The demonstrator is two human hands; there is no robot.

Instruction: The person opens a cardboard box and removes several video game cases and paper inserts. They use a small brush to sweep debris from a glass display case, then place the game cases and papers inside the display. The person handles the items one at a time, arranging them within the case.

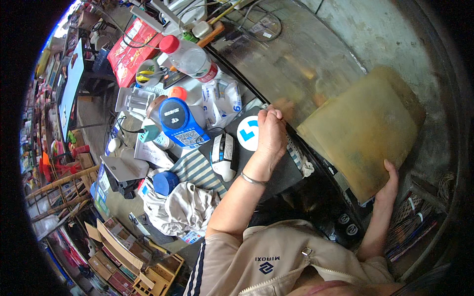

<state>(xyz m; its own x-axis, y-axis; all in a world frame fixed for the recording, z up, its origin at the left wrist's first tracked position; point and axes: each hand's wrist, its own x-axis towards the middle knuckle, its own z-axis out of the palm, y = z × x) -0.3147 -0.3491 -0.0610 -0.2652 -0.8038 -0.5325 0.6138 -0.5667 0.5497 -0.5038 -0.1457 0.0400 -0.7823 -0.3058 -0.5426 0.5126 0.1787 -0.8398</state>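
Observation:
My left hand (272, 129), with a metal bangle on the wrist, is at the far right edge of a black mouse pad (259, 177). Its fingers are curled, and what lies beneath them is hidden. Beside the hand, a white disc with a blue mark (247, 133) shows on the pad. A white and black computer mouse (223, 159) sits left of it. With the thumb on top, my right hand (387, 183) grips the lower edge of a large yellowish-brown flat piece (361, 129), perhaps a folded sheet or cover, tilted beyond the desk edge.
A blue payment stand with a printed code (181, 122), a red-capped plastic bottle (190, 59) and a cup with yellow-handled scissors (148, 73) crowd the desk. Crumpled pale cloth (185, 207) lies nearer me. Cables (264, 22) loop at the back. Cardboard boxes (114, 255) stand at lower left.

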